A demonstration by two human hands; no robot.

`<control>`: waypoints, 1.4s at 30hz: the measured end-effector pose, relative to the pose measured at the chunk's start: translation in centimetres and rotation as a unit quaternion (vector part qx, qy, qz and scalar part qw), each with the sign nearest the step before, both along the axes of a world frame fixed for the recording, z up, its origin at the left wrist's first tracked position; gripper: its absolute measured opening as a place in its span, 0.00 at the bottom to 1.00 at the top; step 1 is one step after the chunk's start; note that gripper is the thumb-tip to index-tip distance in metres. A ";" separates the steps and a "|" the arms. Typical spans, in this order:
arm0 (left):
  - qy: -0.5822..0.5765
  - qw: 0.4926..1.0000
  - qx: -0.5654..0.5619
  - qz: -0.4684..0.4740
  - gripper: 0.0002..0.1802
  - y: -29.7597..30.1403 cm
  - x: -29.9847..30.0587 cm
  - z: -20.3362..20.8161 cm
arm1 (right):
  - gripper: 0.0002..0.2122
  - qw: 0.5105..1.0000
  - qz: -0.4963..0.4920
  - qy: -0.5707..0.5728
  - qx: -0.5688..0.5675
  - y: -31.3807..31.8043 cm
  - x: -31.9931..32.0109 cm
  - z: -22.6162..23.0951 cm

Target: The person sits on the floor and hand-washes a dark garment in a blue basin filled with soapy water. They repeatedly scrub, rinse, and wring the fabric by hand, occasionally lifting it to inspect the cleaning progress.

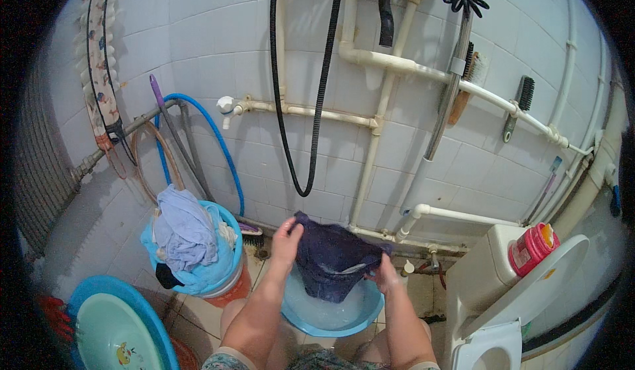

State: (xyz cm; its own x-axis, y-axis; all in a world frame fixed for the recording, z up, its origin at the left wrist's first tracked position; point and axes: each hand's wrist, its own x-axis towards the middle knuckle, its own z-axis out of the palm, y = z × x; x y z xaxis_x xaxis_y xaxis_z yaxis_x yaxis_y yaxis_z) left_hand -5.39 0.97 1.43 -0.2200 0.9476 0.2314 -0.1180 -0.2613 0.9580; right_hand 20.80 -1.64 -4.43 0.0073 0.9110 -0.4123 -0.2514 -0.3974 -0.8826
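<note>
A dark navy garment, maybe shorts or underwear, is stretched between my two hands, its lower part hanging into a light blue basin. My left hand pinches its upper left corner. At the right edge, lower down, my right hand grips the cloth. Cloudy, whitish water fills the basin, which stands on the floor between my legs. I cannot tell whether the garment's lowest edge touches the water.
To the left, a bucket is heaped with light blue clothes. Nearer stand a green basin and a larger blue one. A toilet is at right, with a red tub on its tank. A black hose hangs ahead.
</note>
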 end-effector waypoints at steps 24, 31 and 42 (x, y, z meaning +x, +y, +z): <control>0.607 0.668 -0.271 -0.335 0.13 -1.6 3.7 -19.5 | 0.14 0.723 0.331 -0.605 -0.033 -1.6 -4.9 -14.6; 0.008 0.960 -0.242 -0.137 0.09 -0.5 3.5 -5.6 | 0.15 0.993 -0.101 -0.005 -0.057 2.3 -2.9 -6.9; -0.113 0.992 0.049 -0.003 0.16 -2.5 -1.0 6.8 | 0.14 0.939 0.000 0.281 0.199 -1.0 -2.0 13.5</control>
State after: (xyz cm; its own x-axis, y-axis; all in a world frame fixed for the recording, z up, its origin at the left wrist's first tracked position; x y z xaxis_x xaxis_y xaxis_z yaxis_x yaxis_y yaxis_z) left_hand -6.36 -1.52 8.28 -0.2715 0.9244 0.2680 -0.3284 -0.3507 0.8770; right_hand 18.84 -2.68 9.03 -0.1097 0.9937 0.0211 -0.7215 -0.0651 -0.6894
